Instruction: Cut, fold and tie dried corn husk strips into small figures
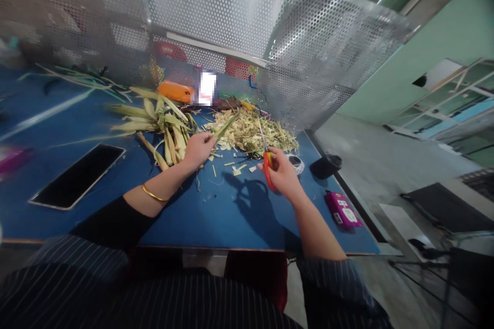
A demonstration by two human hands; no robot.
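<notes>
Pinched in my left hand (199, 149) is a green leaf strip (227, 126), its free end pointing up and right over a heap of cut pieces (254, 132). My right hand (283, 172) grips the red-orange handles of a pair of scissors (269, 164), with the blades pointing away toward the heap. Scissors and strip are apart. Beside my left hand, on its left, lies a bundle of long pale leaves (170, 126). Small loose scraps (237, 169) are scattered on the blue table (216, 216) between my hands.
A large dark tablet (79, 177) lies at the left. Behind stand an orange pouch (175, 91), a lit phone screen (207, 87) and a perforated metal panel (216, 5). At the right are a white roll (296, 163), a black cup (326, 165) and a purple box (342, 209).
</notes>
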